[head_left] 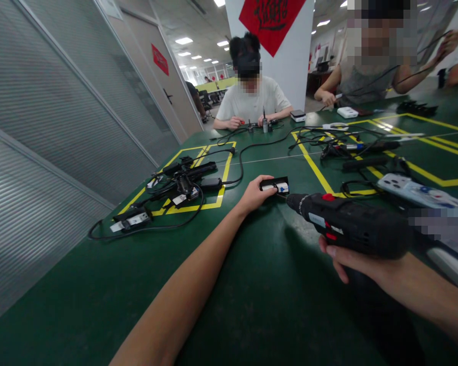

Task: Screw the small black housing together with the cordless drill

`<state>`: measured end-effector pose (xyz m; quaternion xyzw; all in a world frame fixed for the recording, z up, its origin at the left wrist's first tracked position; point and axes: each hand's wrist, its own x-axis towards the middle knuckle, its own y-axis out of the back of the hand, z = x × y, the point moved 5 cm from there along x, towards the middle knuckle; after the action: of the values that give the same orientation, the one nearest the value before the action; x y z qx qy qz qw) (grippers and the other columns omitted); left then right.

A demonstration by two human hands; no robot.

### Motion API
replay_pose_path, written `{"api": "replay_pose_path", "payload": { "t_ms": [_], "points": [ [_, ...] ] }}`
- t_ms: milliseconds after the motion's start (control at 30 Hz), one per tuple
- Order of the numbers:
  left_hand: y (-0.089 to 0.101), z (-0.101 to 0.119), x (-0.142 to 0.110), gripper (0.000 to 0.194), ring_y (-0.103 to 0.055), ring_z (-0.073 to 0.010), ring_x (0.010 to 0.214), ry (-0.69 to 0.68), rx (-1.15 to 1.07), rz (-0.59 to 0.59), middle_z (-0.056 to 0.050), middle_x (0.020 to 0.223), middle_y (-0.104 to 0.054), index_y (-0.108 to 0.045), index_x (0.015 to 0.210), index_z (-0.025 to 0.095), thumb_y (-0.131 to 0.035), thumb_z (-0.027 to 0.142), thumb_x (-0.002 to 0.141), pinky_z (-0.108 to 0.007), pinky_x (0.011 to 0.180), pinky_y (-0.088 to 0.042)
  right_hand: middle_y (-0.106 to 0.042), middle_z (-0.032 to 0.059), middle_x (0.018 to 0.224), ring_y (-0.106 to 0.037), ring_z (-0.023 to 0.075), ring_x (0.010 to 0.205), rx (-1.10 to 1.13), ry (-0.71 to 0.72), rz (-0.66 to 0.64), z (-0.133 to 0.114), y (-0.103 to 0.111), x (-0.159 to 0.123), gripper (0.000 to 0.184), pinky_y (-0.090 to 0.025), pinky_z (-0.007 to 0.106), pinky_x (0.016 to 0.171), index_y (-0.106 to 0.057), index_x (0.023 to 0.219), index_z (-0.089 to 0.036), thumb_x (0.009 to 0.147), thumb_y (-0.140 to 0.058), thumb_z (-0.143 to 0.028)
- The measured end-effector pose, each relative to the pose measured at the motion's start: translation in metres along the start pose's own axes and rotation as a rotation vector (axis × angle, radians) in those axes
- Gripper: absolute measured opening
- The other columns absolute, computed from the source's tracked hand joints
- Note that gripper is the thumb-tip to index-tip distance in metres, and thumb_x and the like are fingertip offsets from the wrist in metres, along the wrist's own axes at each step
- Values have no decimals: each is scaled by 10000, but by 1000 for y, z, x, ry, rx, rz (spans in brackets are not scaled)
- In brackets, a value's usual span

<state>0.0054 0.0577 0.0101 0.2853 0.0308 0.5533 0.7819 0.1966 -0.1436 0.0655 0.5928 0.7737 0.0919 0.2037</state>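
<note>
My left hand [260,193] grips a small black casing [278,181] by its left end on the green table. White and blue parts show inside the casing, though its exact kind cannot be made out. In my right hand [351,259] is a black cordless drill [351,223] with red details, its handle wrapped by my fingers. The drill's chuck points left, with a thin bit reaching to the right end of the casing. Whether the bit touches the casing is too small to tell.
Black devices and cables [187,183] lie inside yellow tape at left, with a white-and-black piece [132,221] nearby. Power strips [416,190] and tangled cables lie at right. Across the table sit a person in a white shirt [252,99] and another person [366,84] holding a cable.
</note>
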Motion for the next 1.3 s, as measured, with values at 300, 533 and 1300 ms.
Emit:
{"api": "replay_pose_path", "payload": {
  "t_ms": [300, 533, 1300],
  "points": [
    [-1, -2, 0, 496, -599, -154, 830, -1, -26, 4, -69, 1008, -634, -541, 1150, 151, -634, 411, 738, -264, 743, -477, -641, -18, 599, -628, 209, 658, -6, -3, 4, 1, 1, 2, 257, -473, 353, 648, -626, 739, -268, 790, -532, -502],
    [1, 4, -2, 496, -588, -145, 803, 3, 24, 6, -64, 1003, -632, -545, 1152, 152, -604, 449, 758, -252, 717, -468, -625, -20, 586, -615, 203, 621, 9, -7, -2, -1, 0, 0, 259, -483, 344, 620, -623, 783, -257, 792, -527, -497],
    [3, 8, 0, 435, -587, -175, 909, -7, 77, 23, -68, 1030, -631, -568, 1117, 145, -604, 399, 766, -291, 821, -460, -599, -33, 579, -549, 152, 580, -91, -5, 12, -7, 1, -3, 366, -436, 310, 607, -564, 529, -244, 830, -517, -447]
  ]
}}
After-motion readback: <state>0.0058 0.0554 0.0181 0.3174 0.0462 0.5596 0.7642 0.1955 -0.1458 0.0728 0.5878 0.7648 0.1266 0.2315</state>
